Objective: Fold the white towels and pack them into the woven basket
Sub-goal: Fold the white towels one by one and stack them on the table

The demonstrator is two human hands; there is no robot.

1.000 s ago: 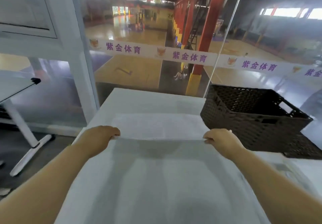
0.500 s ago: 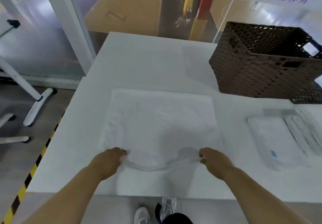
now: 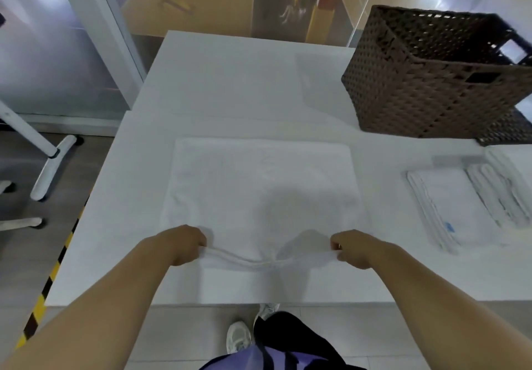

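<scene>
The only label in view is a small blue tag [image 3: 448, 227] on the stack of folded towels [image 3: 449, 197] lying to the right of the spread white towel [image 3: 259, 185]; its print is too small to read. The white towel lies flat on the white surface [image 3: 230, 76], except for its near edge, which is raised and sags in the middle between the two hands. The left hand [image 3: 184, 244] has its grip closed on that edge at the towel's near left corner, and the right hand [image 3: 352, 250] pinches it at the near right corner; the fingertips are hidden under cloth and knuckles. Beyond the towel's far right corner stands the brown woven basket [image 3: 431, 87], its right side cut off by the frame and its inside dark and hard to make out. A flat dark woven piece [image 3: 506, 130] between basket and stack is also mostly cut off. White on white, the towel's far edge is faint.
</scene>
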